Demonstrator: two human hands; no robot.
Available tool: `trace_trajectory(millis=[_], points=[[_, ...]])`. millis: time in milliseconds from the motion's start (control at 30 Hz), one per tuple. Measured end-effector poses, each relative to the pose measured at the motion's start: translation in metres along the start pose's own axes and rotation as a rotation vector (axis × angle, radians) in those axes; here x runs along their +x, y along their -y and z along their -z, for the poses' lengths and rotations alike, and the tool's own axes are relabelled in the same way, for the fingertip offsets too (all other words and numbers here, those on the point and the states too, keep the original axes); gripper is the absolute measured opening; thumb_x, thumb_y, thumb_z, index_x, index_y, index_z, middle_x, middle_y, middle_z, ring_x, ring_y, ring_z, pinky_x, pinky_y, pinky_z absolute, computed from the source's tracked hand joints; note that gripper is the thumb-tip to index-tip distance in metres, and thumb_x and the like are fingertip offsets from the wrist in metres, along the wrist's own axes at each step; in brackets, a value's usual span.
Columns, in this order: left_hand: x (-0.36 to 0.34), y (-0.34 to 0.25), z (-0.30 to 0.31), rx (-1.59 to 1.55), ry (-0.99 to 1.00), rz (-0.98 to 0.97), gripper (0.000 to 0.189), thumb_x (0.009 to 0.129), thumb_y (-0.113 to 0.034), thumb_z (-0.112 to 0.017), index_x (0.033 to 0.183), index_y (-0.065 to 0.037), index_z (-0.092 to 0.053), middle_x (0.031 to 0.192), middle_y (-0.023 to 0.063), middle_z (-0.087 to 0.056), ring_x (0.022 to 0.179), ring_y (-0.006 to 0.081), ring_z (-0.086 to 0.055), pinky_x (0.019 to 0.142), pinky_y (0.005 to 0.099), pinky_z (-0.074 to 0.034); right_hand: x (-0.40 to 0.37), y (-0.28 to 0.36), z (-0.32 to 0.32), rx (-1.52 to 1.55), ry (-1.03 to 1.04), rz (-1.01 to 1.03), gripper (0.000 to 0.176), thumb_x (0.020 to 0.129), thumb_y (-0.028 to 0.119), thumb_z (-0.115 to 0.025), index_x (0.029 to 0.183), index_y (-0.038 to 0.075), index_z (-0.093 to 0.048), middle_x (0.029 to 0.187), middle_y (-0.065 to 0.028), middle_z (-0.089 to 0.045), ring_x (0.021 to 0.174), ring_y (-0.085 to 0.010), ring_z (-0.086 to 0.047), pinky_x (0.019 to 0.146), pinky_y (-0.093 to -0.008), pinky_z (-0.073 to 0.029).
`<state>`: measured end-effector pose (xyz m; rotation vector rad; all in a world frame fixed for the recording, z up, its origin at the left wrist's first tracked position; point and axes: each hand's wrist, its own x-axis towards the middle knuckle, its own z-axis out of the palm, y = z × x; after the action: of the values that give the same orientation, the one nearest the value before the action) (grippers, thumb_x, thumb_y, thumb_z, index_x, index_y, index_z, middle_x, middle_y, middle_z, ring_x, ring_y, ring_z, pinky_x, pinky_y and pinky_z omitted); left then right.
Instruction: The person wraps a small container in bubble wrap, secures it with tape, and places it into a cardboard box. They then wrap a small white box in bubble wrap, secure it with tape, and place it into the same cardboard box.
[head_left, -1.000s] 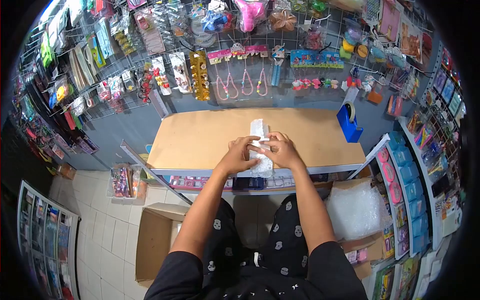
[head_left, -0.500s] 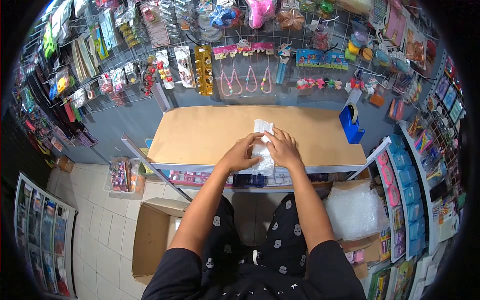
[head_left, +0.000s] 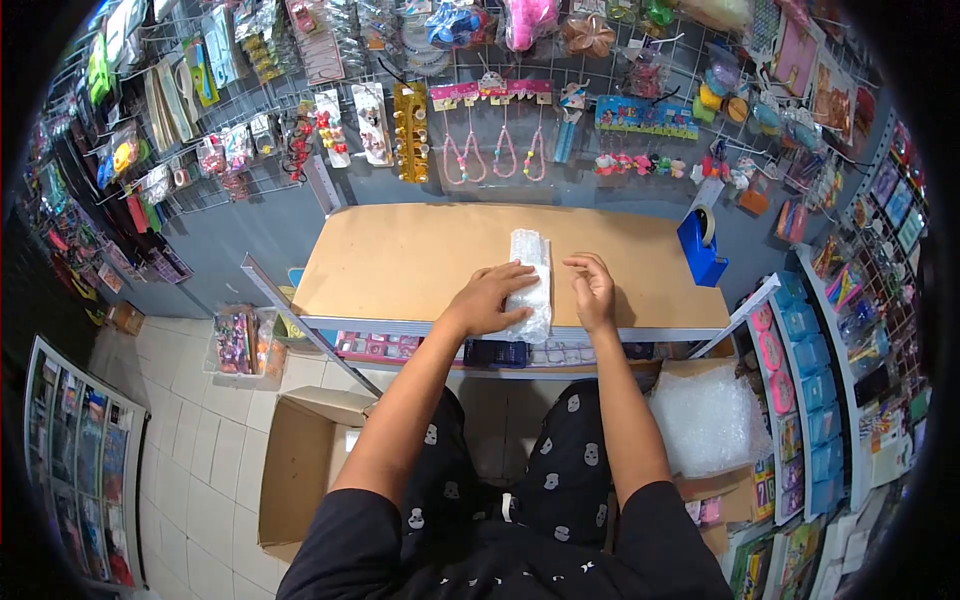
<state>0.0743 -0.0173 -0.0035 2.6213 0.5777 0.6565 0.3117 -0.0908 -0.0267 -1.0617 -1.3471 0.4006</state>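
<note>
A long, narrow bundle of bubble wrap (head_left: 538, 290) lies on the wooden tabletop, its short end towards me. My left hand (head_left: 488, 298) rests across its left side, fingers stretched out and pressing flat on the wrap. What the wrap encloses cannot be made out. Just right of the bundle, my right hand (head_left: 592, 290) is held apart from it, fingers loosely bent and thumb separate, with nothing visible in it. A blue tape dispenser (head_left: 704, 255) with a roll of tape stands at the table's right end.
The wooden table (head_left: 420, 250) has a metal front edge and a shelf of goods beneath. A cardboard box (head_left: 295, 470) sits on the floor at left. Folded bubble wrap (head_left: 710, 425) lies on a carton at right. Hanging accessories (head_left: 495, 135) cover the grid wall behind.
My right hand has come off the bubble-wrap bundle and moved to the right, its fingers curling. My left hand has flattened onto the bundle. The view has shifted slightly.
</note>
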Motion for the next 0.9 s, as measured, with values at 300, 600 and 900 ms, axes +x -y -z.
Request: trace_trajectory(millis=[300, 600, 900], points=[[0.000, 0.006, -0.001, 0.001, 0.006, -0.012, 0.059, 0.093, -0.040, -0.074, 0.147, -0.019, -0.063, 0.159, 0.0099, -0.053, 0.154, 0.0332, -0.039, 0.123, 0.0510, -0.030, -0.032, 0.074, 0.010, -0.439, 0.520, 0.152, 0.057, 0.072, 0.002, -0.080, 0.128, 0.014, -0.075, 0.144, -0.0118, -0.059, 0.133, -0.0328, -0.056, 0.113, -0.0441, -0.047], [0.000, 0.006, -0.002, -0.010, 0.005, -0.024, 0.052, 0.091, -0.041, -0.076, 0.140, -0.026, -0.070, 0.158, 0.0094, -0.054, 0.153, 0.0340, -0.040, 0.123, 0.0513, -0.030, -0.041, 0.040, 0.008, -0.503, 0.456, 0.332, 0.044, 0.067, 0.003, -0.083, 0.108, 0.019, -0.083, 0.134, -0.0064, -0.067, 0.129, -0.0317, -0.059, 0.108, -0.0426, -0.052], [0.001, 0.008, -0.003, 0.001, 0.018, -0.021, 0.054, 0.090, -0.041, -0.077, 0.141, -0.027, -0.069, 0.158, 0.0098, -0.054, 0.153, 0.0343, -0.040, 0.123, 0.0511, -0.030, -0.044, 0.035, 0.006, -0.507, 0.422, 0.368, 0.039, 0.069, -0.001, -0.081, 0.104, 0.017, -0.084, 0.124, -0.0057, -0.072, 0.123, -0.0314, -0.063, 0.105, -0.0415, -0.054]])
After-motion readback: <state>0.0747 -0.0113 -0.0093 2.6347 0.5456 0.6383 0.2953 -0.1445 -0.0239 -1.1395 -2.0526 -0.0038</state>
